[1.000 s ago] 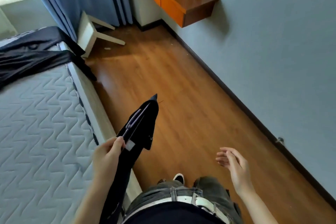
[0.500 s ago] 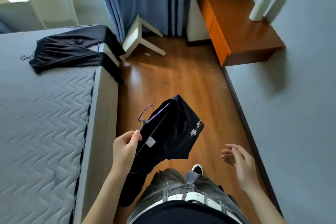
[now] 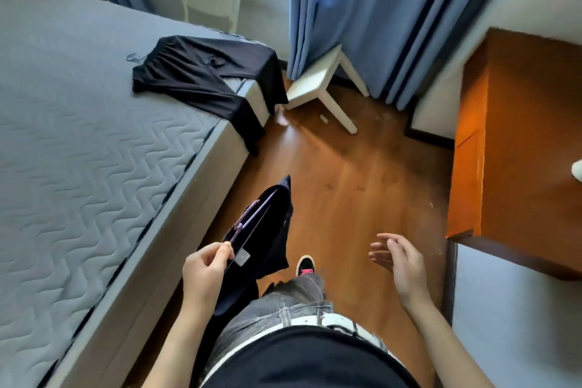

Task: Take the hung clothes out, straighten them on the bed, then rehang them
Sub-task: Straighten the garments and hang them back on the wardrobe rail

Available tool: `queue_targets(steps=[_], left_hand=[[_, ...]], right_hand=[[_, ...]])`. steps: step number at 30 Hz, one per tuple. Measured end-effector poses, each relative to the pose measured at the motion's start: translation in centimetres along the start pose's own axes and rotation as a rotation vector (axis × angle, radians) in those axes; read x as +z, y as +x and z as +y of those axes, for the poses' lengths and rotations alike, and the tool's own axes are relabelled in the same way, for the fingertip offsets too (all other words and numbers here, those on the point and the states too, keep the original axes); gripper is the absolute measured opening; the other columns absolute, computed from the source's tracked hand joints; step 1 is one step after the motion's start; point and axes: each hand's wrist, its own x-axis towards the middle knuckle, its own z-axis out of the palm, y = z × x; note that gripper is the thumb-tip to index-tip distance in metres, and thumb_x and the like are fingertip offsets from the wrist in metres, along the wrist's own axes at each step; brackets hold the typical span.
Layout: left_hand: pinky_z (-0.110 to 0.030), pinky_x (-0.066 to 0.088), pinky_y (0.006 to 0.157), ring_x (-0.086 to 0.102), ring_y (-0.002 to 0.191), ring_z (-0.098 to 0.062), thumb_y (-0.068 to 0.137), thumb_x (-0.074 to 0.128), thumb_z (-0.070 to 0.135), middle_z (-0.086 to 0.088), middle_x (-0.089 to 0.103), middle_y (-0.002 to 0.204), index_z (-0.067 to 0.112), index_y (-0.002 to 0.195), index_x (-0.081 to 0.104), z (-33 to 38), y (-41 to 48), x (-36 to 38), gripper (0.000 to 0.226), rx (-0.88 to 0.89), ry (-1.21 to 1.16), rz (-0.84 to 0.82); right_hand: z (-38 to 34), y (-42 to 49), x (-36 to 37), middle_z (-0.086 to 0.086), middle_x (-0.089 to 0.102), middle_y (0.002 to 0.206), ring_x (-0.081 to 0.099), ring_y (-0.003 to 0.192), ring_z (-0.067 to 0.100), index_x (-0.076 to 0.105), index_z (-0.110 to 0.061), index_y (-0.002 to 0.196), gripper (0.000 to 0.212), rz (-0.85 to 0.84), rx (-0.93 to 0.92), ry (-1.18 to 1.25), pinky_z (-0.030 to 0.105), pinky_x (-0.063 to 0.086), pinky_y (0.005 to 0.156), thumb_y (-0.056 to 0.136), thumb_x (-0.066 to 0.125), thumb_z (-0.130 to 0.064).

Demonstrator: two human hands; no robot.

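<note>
The left hand (image 3: 206, 271) sat at lower centre-left of the frame, thumb and fingers pinched closed around a black garment on a hanger. The right hand (image 3: 401, 263) hovered lower right, empty, fingers loosely spread.

My view has swung left and up — more of the bed (image 3: 78, 142) and the black trousers (image 3: 201, 79) lying on it now show. The black garment (image 3: 267, 236) on the purple hanger (image 3: 248, 219) in my left hand (image 3: 204, 271) has closed from its spread, logo-showing shape into a narrow edge-on fold — my right hand (image 3: 400, 264) has lifted slightly, fingers looser.
</note>
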Motion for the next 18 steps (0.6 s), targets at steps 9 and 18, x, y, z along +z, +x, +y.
queue_targets(steps=[9, 18], left_hand=[[-0.029, 0.035, 0.059, 0.049, 0.058, -0.017, 0.092, 0.059, 0.012, 0.014, 0.058, 0.050, 0.007, 0.061, 0.063, 9.8, 14.8, 8.8, 0.032, -0.043, 0.064, 0.118], [-0.019, 0.032, 0.055, 0.047, 0.058, -0.014, 0.092, 0.059, 0.013, 0.005, 0.057, 0.054, 0.018, 0.059, 0.061, 14.6, 25.6, 17.4, 0.034, -0.176, 0.049, 0.459]], right_hand=[[-7.6, 17.7, -2.1, 0.021, 0.070, 0.090, 0.068, 0.080, 0.033, 0.066, -0.001, 0.097, 0.027, -0.007, 0.044, -0.060, 0.036, 0.057, 0.072, 0.101, 0.039, -0.009], [-16.2, 42.2, 1.3, 0.020, 0.065, 0.084, 0.063, 0.067, 0.029, 0.062, 0.004, 0.097, 0.026, -0.222, 0.043, -0.125, 0.020, 0.056, 0.055, 0.101, 0.037, -0.004]])
